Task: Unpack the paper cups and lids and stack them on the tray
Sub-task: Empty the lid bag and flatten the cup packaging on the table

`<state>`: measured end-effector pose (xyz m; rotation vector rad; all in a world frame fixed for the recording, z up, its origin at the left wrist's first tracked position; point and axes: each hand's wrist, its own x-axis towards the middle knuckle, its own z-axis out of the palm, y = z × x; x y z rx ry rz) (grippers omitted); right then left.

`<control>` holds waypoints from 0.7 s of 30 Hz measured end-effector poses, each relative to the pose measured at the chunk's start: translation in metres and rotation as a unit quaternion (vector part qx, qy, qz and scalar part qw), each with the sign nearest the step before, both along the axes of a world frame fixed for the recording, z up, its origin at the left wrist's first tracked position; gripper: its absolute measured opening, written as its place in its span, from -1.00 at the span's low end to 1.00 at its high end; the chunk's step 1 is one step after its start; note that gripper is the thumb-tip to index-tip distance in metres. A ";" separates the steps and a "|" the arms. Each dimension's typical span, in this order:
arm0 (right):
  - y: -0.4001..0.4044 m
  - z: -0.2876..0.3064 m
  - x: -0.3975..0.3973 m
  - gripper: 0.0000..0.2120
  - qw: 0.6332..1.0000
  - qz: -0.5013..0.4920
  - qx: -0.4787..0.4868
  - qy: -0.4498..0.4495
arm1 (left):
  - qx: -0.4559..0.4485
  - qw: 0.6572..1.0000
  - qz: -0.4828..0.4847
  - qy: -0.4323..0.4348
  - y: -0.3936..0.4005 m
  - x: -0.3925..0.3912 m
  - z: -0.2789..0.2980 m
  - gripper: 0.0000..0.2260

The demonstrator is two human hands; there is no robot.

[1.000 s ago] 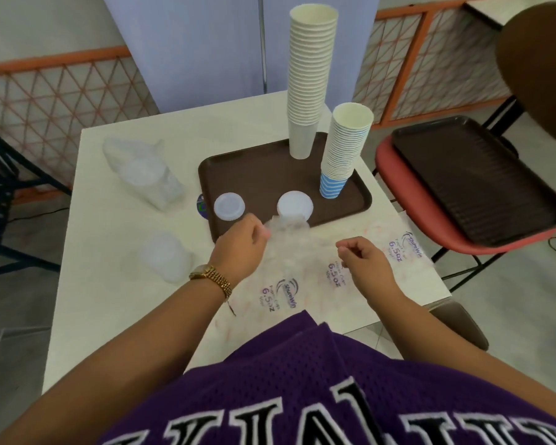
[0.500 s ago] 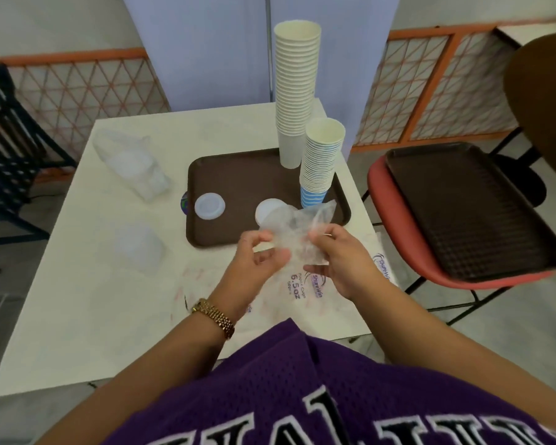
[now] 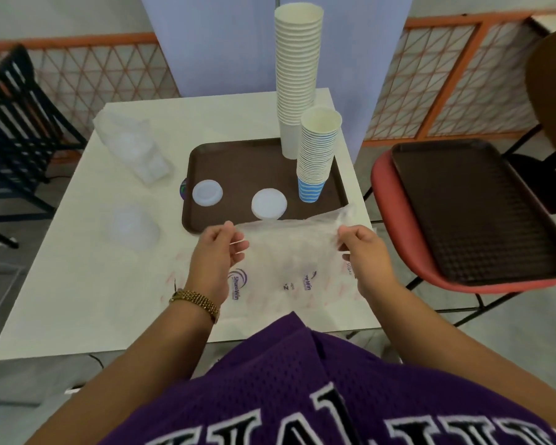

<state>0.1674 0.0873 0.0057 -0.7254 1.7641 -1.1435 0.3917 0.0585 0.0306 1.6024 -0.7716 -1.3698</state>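
A brown tray (image 3: 238, 162) on the white table carries a tall stack of white paper cups (image 3: 297, 81), a shorter stack of blue-striped cups (image 3: 318, 155) and two white lids (image 3: 207, 193) (image 3: 268, 203). In front of the tray an empty clear plastic bag (image 3: 289, 242) with purple print is stretched between my hands. My left hand (image 3: 217, 255) pinches its left edge and my right hand (image 3: 361, 248) pinches its right edge.
Two clear bags of lids lie left of the tray, one far (image 3: 132, 149), one near (image 3: 135, 226). A second brown tray (image 3: 482, 207) rests on a red chair at the right. A dark chair (image 3: 10, 123) stands at the left. Printed wrapping (image 3: 206, 284) lies under my hands.
My hands met at the crumpled bag in front of the tray, then moved apart, pulling the bag out flat between them.
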 end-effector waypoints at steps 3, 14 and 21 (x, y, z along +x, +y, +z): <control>0.001 -0.002 0.001 -0.79 1.000 -0.005 0.000 -0.002 | 0.124 0.990 -0.026 0.055 0.008 -0.010 -0.009 -0.55; 0.008 -0.001 -0.014 -0.57 1.000 0.017 -0.010 0.002 | 0.103 0.983 -0.150 0.007 0.009 -0.036 -0.013 -0.86; 0.004 0.003 -0.025 -0.70 0.987 -0.070 -0.028 -0.142 | -0.027 0.986 -0.100 -0.134 0.006 -0.033 0.005 -0.82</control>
